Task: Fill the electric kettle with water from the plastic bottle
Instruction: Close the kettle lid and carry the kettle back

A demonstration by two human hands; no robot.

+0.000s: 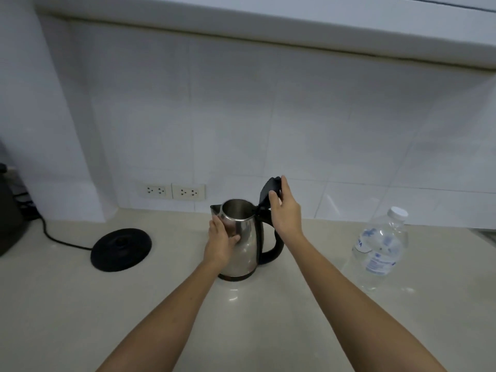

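Left hand (220,241) wrapped flat against the steel side of the electric kettle (243,242), fingers curled round the body below the spout. Right hand (284,210) up at the hinged black lid (271,191), thumb and fingers pinched on it, lid swung back near upright over the handle (273,248). Mouth of the kettle open, bare metal inside, no water visible. Kettle standing upright on the pale surface (241,318), off its round black base (121,249), which lies just to the left with its cord (59,240) trailing away toward a dark appliance at the frame edge. Plastic bottle (381,251) upright well to the right, white cap (399,212) on, partly full, untouched.

Risks from here, as judgement only:

- Lid dropping shut once released, if the hinge does not hold it back; would block or deflect the pour.
- Cap on the bottle yet to come off; needs both hands, so the kettle goes unsteadied meanwhile.
- Thin clear bottle likely to buckle under a firm squeeze, sending a gush past the rim.
- Kettle mouth fairly narrow beside the raised lid; a pour from the right side crosses lid and handle, so spill onto the surface probable.
- Spilled water running left toward the base and the wall sockets (175,191) behind; worth keeping clear.
- Light empty kettle easily nudged or tipped by the bottle neck.
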